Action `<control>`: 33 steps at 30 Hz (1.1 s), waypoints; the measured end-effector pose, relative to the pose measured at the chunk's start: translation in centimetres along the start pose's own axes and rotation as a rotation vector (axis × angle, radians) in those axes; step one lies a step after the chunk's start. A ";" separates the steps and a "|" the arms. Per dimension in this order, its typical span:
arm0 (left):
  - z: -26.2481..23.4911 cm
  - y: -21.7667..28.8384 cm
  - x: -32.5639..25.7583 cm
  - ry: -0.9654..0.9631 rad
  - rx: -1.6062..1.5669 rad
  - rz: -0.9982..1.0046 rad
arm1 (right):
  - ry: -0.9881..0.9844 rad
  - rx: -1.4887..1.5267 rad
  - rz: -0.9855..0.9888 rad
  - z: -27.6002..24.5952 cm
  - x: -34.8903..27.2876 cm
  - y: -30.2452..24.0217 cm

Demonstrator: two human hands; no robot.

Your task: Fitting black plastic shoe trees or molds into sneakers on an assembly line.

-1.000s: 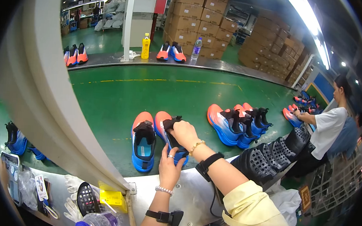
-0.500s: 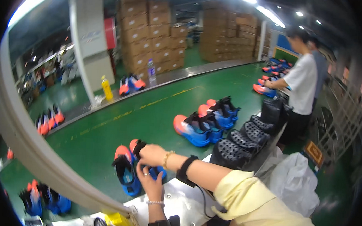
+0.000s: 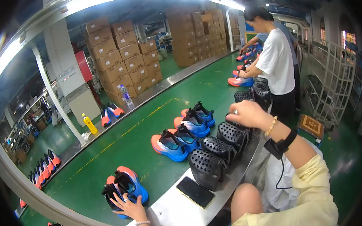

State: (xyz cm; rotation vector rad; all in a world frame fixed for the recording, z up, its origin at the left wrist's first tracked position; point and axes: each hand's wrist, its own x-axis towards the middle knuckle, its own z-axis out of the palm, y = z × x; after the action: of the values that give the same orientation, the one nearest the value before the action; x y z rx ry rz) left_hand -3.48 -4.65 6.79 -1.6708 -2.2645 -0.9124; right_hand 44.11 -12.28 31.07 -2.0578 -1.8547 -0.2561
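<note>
My left hand point(image 3: 131, 208), fingers spread, rests against the dark heel end of the nearer sneaker point(image 3: 109, 192) at the front left. Beside that one stands its mate point(image 3: 131, 182), orange at the toe, blue along the sole and black inside. Raised to the right, my right hand point(image 3: 249, 114) has bent fingers over a row of black perforated shoe-shaped forms point(image 3: 230, 133). Its fingertips point down behind the row, and what they hold, if anything, cannot be made out. The closest form point(image 3: 206, 167) stands at the near end of the row.
More sneakers point(image 3: 170, 146) stand on the green belt point(image 3: 116, 150) left of the forms. A phone point(image 3: 195, 191) lies on the metal ledge point(image 3: 165, 207). Across the belt are a yellow bottle point(image 3: 90, 124) and a clear bottle point(image 3: 125, 94). A co-worker point(image 3: 277, 56) handles sneakers farther along.
My right hand has left the sneakers and moved right, above the black forms. The left hand stays by the sneakers, its fingers now spread. The view has turned right, showing the phone.
</note>
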 end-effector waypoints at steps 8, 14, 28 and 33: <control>1.8 2.1 3.0 0.010 0.043 -0.104 | -0.162 -0.251 0.283 9.4 -2.8 8.0; 0.7 12.3 1.6 -0.215 -0.690 0.509 | -0.132 0.035 0.312 12.5 -4.0 8.5; 13.3 26.3 4.2 -0.457 -0.184 1.090 | -0.102 0.049 0.236 13.6 -3.2 10.0; 11.4 24.5 3.2 -0.367 -0.157 1.002 | -0.062 0.033 0.248 13.1 -4.0 9.5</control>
State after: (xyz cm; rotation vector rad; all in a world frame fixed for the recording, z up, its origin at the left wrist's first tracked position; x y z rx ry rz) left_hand 20.11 8.82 8.25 -2.7620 -1.1541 -0.5440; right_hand 51.66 -11.72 16.20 -2.2679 -1.6036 -0.0966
